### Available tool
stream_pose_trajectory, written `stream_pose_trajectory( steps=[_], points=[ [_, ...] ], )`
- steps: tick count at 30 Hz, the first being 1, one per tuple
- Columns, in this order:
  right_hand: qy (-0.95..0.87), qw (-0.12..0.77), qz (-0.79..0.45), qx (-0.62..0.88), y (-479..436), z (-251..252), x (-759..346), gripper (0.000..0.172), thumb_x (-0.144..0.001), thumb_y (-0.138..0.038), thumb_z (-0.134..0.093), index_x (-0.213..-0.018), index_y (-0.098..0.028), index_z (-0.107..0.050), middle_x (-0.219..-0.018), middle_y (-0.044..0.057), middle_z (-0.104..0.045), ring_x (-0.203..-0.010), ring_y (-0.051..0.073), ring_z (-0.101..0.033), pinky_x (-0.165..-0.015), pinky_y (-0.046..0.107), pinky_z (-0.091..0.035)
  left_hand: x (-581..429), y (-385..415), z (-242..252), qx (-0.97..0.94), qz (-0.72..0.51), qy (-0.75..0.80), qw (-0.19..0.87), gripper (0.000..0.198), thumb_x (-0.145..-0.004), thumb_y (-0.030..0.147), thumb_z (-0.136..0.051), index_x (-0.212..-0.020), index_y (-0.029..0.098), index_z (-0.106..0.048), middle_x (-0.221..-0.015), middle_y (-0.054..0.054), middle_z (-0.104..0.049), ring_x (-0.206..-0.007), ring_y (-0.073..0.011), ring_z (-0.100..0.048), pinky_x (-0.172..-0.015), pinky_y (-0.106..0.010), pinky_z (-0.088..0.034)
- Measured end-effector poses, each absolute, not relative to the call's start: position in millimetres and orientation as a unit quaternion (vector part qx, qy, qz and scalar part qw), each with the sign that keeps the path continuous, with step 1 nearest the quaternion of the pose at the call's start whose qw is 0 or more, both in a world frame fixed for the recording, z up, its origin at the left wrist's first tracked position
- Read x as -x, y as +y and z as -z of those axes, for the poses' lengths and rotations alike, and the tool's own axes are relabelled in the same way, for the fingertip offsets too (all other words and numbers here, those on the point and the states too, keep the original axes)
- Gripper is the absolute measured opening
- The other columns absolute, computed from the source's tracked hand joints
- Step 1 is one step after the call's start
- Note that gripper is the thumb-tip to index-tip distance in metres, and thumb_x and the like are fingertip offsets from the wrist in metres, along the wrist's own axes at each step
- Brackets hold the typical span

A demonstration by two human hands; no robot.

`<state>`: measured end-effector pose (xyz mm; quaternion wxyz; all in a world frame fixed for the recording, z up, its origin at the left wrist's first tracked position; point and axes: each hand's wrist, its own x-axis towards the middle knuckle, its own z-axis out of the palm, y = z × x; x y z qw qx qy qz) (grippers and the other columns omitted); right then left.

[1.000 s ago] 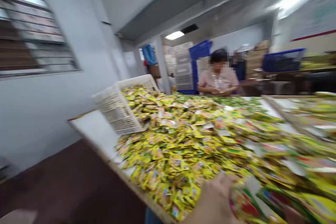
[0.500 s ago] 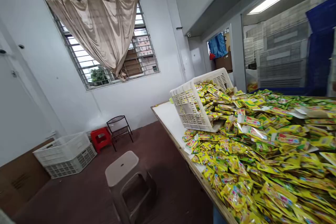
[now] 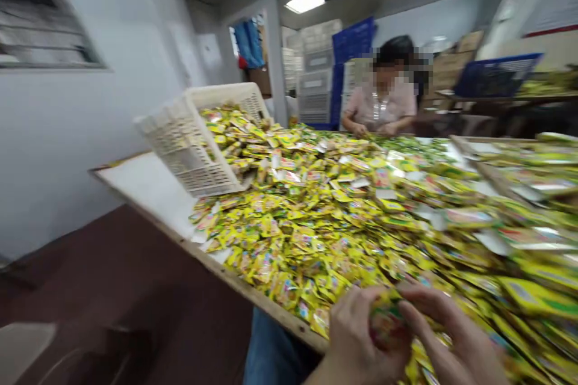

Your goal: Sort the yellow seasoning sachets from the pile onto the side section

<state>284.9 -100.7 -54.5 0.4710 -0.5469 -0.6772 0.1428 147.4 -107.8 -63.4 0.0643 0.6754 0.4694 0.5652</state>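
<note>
Pale painted wall [image 3: 130, 60] and dark reddish floor [image 3: 112, 264] fill the head view's left, well beyond and to the left of the grip. Half a second ago this camera faced the window and stools, with neither hand showing; now it has swung back to the table [image 3: 165, 195], and both hands are together low in the picture. That puts the work back on one packet [image 3: 387, 325], held just above the near part of the heap of packets [image 3: 307, 234].

The left hand [image 3: 356, 328] has its fingers curled around that packet, clasping it. The right hand [image 3: 451, 328] meets its right side, thumb and fingers bent toward it; blur hides whether they pinch it.

Held packet and heap alike look like thin, glossy film, yellow with green and red print, creased and flat. Ahead and left of the grip, a white plastic crate [image 3: 205, 156] with slotted, stiff walls lies tipped, spilling onto the heap. Straight beyond sits a co-worker [image 3: 383, 99], hands low at the heap's far side. Nearer, just left of the grip, runs the table's worn wooden edge [image 3: 239, 286].
</note>
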Motion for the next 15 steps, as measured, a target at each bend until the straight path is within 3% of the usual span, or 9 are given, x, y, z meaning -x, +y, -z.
stream_pose_trajectory(
  steps=[3, 7, 12, 15],
  points=[
    [-0.68, 0.502, -0.108, 0.523, -103, 28, -269, 0.027, -0.085, -0.048, -0.052, -0.076, -0.026, -0.065, -0.084, 0.006, -0.073, -0.101, 0.031, -0.064, -0.085, 0.047, -0.046, -137, -105, 47, -0.684, -0.549, 0.477, 0.06, 0.037, -0.073, 0.028, -0.061, -0.108, 0.023, -0.05, -0.085, -0.004, -0.065, -0.074, -0.019, -0.064, -0.064, -0.03, -0.054],
    [-0.683, 0.5, 0.018, 0.532, -108, 12, -265, 0.009, -0.083, -0.035, -0.06, -0.087, -0.03, -0.067, -0.086, 0.002, -0.074, -0.113, 0.033, -0.057, -0.099, 0.058, -0.025, -130, -104, 34, -0.717, -0.499, 0.483, 0.06, 0.036, -0.073, 0.03, -0.062, -0.106, 0.021, -0.05, -0.086, -0.004, -0.062, -0.076, -0.0189, -0.063, -0.064, -0.029, -0.053],
    [-0.734, 0.396, -0.138, 0.535, -123, 5, -274, 0.012, -0.079, -0.039, -0.065, -0.083, -0.029, -0.07, -0.087, 0.002, -0.074, -0.113, 0.033, -0.056, -0.104, 0.063, -0.011, -122, -111, 30, -0.753, -0.453, 0.475, 0.047, 0.037, -0.074, 0.033, -0.06, -0.107, 0.021, -0.05, -0.087, -0.004, -0.063, -0.076, -0.0193, -0.064, -0.063, -0.028, -0.052],
    [-0.736, 0.339, -0.249, 0.53, -127, 3, -269, 0.014, -0.072, -0.039, -0.071, -0.068, -0.025, -0.069, -0.072, 0.0, -0.071, -0.09, 0.027, -0.064, -0.107, 0.059, -0.013, -119, -115, 31, -0.779, -0.425, 0.458, 0.052, 0.037, -0.073, 0.03, -0.057, -0.108, 0.022, -0.051, -0.086, -0.004, -0.062, -0.072, -0.0191, -0.064, -0.06, -0.027, -0.051]
  ],
)
